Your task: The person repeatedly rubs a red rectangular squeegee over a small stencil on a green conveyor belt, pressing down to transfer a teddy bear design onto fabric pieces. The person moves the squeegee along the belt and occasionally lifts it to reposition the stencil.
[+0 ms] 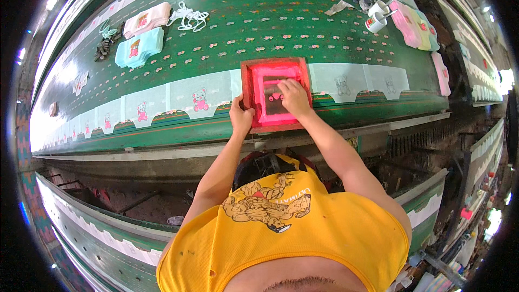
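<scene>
A red-framed printing screen [274, 65] with bright pink ink round a dark middle lies on a row of white cloth pieces on the green table. My left hand [241, 113] grips the screen's left edge, fingers closed round it. My right hand [292, 97] is over the inside of the screen, fingers curled down on something narrow at the pink ink that I cannot make out. Cloth pieces with pink bear prints [200, 99] run to the left; pieces with faint grey bears [343, 85] run to the right.
Stacks of pink [146, 19] and mint cloth [138, 48], white cords [186, 19] and a dark tangle [105, 43] lie at the back left. At the back right are white containers [376, 21] and pastel cloth [405, 27]. Behind me runs another long table [108, 217].
</scene>
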### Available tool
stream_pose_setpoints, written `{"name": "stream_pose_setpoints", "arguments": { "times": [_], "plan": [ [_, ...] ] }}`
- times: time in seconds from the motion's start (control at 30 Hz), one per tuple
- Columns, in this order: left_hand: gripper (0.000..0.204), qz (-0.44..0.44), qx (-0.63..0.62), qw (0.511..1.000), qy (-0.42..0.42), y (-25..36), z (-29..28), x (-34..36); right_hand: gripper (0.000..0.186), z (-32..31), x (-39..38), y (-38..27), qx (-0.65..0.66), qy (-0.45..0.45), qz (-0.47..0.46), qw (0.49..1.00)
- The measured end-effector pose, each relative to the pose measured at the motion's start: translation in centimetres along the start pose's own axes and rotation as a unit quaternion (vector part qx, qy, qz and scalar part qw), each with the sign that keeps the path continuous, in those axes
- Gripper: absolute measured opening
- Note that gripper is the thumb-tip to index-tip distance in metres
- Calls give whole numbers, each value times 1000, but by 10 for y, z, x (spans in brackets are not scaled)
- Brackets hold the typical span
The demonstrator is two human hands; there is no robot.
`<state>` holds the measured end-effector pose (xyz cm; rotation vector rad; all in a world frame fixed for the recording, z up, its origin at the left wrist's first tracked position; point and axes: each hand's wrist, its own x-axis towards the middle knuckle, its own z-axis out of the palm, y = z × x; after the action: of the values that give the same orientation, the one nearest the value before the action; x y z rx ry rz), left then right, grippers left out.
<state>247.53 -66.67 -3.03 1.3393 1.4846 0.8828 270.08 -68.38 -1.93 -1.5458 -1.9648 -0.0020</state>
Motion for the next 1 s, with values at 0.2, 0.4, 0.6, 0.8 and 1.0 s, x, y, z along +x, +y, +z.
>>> {"name": "stream_pose_setpoints", "arguments": {
  "times": [0.2,0.4,0.6,0.8,1.0],
  "plan": [
    [64,19,-15,1000,13,-1,1,0,15,4,59,33,61,-37,36,997],
    [64,21,-15,1000,12,0,2,-2,19,6,36,24,45,-63,63,995],
    [62,21,-13,999,23,-11,2,-1,26,-19,-58,-46,48,-58,39,996],
    [59,40,-5,999,18,-11,2,2,31,-37,-83,-60,77,-88,34,993],
    [59,34,-22,999,15,-12,3,2,38,-52,-90,-51,94,22,133,986]
  ]
}}
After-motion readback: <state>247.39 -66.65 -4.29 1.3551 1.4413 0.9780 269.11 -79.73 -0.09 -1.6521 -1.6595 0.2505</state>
